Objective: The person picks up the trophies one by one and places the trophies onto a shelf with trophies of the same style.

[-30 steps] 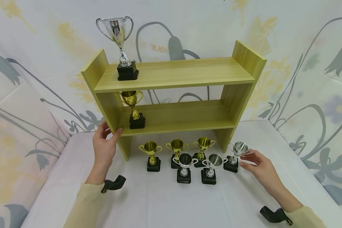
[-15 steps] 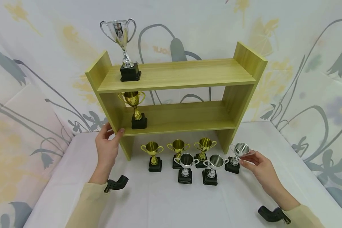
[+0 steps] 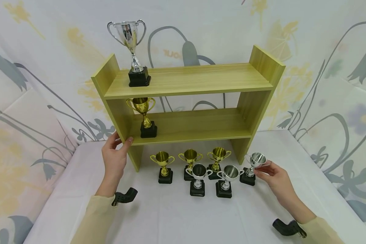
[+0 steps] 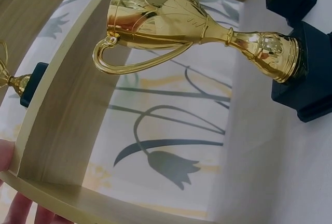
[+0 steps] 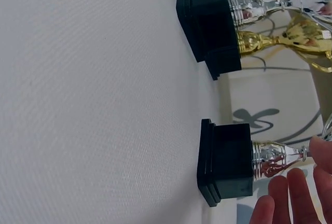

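My left hand (image 3: 115,162) grips the left side panel of a two-tier wooden shelf (image 3: 189,79), thumb on the front edge and fingers behind it. At the right, my right hand (image 3: 276,178) holds a small silver trophy cup (image 3: 256,160) by its handle side, thumb and fingers at the stem and bowl. That trophy's black base (image 5: 228,159) is on the table in the right wrist view. Two more silver trophies (image 3: 199,172) stand to its left, with several gold trophies (image 3: 162,158) behind and beside them. A gold trophy (image 4: 155,16) looms large in the left wrist view.
A tall silver trophy (image 3: 129,35) stands on the upper board's left end. Below it, a gold trophy (image 3: 142,106) occupies the left of the middle board. White cloth covers the table (image 3: 170,220), and floral fabric (image 3: 323,101) hangs behind and at both sides.
The head view has shifted slightly. Both hands keep their places at the shelf and the silver trophy, and the trophies stand as before.
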A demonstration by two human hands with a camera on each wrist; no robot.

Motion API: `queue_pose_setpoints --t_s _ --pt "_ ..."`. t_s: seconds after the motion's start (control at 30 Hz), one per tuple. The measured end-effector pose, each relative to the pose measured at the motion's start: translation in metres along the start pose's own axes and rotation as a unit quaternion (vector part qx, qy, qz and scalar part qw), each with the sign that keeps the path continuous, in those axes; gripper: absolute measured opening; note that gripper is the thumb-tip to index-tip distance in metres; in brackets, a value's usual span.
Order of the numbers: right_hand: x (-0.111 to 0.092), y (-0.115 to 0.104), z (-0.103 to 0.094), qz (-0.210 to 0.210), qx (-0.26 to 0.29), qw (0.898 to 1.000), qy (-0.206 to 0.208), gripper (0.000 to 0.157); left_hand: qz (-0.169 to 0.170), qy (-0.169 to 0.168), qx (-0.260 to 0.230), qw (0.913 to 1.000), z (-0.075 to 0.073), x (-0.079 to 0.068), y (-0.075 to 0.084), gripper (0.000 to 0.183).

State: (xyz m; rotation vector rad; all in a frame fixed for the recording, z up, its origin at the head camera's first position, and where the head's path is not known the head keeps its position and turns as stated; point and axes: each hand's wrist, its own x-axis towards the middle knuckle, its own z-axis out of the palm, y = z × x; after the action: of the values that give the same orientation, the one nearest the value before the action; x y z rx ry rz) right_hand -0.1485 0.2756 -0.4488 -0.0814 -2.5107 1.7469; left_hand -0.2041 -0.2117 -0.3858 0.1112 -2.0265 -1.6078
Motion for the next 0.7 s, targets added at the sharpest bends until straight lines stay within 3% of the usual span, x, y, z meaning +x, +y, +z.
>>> queue_pose_setpoints --t_s 0.7 --pt "0.0040 0.0049 0.0090 0.027 -0.010 1.000 0.008 0.041 0.015 -0.001 0.003 0.9999 -0.0002 0.0013 -0.0038 0.047"
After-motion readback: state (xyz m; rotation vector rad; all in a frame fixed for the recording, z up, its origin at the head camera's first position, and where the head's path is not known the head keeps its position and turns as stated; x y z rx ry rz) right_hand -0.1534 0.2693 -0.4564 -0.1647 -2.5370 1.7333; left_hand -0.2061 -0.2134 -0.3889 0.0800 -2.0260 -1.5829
